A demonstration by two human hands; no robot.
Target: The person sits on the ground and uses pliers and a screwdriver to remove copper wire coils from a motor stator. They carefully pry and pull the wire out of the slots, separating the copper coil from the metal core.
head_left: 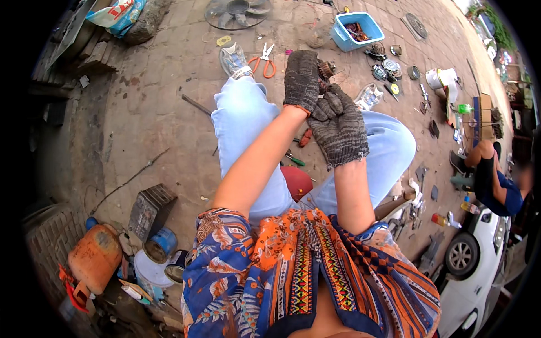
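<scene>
My left hand (300, 79), in a dark grey knitted glove, is wrapped around a rusty metal part with a ridged round top (327, 69), held up between my knees. My right hand (338, 127), gloved alike, is just below it with curled fingers pressed on the part's lower end, which is mostly hidden. Under my hands lie a red-handled tool (306, 137) and a green-handled tool (295, 160). Beside my left shoe lie orange-handled scissors (269, 69). A blue bin (342, 38) holding reddish scrap stands beyond my hands.
Motor parts (390, 70) and tools lie at right, where another person (490, 174) sits near a white car (468, 270). An orange gas cylinder (96, 256), cans (158, 241) and a metal box (147, 209) are at lower left. A black fan (222, 14) lies at the top.
</scene>
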